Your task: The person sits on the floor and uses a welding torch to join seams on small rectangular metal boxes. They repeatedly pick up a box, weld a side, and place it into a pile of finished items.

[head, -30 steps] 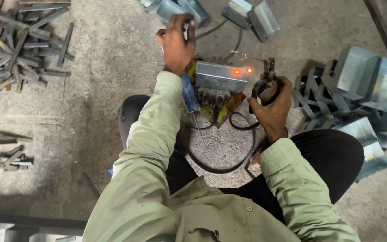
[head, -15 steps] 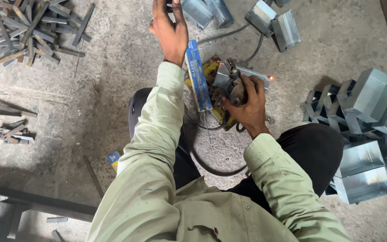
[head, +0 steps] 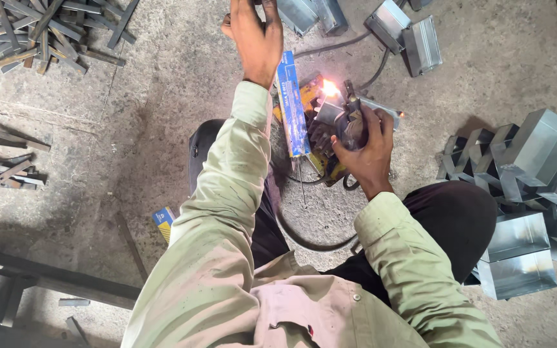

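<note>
Two hands are at work: the left hand (head: 253, 35) raised far out over the floor, the right hand (head: 365, 151) closed on one welding holder (head: 349, 125). One bright spark (head: 330, 88) burns just beside it. One long blue electrode packet (head: 293, 103) lies between the hands, and one smaller blue box (head: 162, 219) sits nearer, on the left. Four folded sheet-metal boxes (head: 414, 38) lie along the far edge. At the right stands one heap of the same boxes (head: 536, 187), too overlapped to count. Far left there is one pile of flat steel strips (head: 40, 29), also too many to count, and one small cluster of short offcuts (head: 14, 171) below it. One black cable (head: 304, 235) loops across the floor.
</note>
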